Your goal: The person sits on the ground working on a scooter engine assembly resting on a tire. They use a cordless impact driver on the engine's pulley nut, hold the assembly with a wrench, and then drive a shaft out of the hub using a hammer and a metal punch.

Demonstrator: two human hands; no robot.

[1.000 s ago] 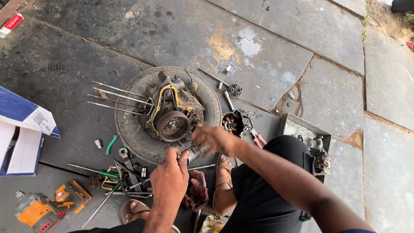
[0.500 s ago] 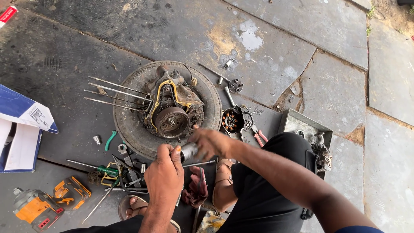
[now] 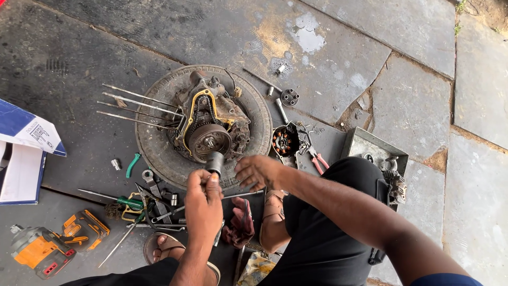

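One view, head camera: looking down at a stone floor (image 3: 132, 42) with both hands over it.
Socket: a short, dark grey metal cylinder (image 3: 214, 162), hollow at its far end, standing upright just near of the engine hub.
Left hand: the left hand (image 3: 203, 198) pinches the cylinder's near end; fingers (image 3: 207, 180) pressed together around it, the cylinder sticking out beyond them.
Right hand: the right hand (image 3: 259, 172) hovers just right of the cylinder, fingers loosely spread, holding nothing.
Engine: a greasy engine assembly (image 3: 209, 124) with a yellow gasket lies on an old tyre (image 3: 153, 143).
Left, near: green-handled screwdriver (image 3: 124, 201), orange power tool (image 3: 34, 249).
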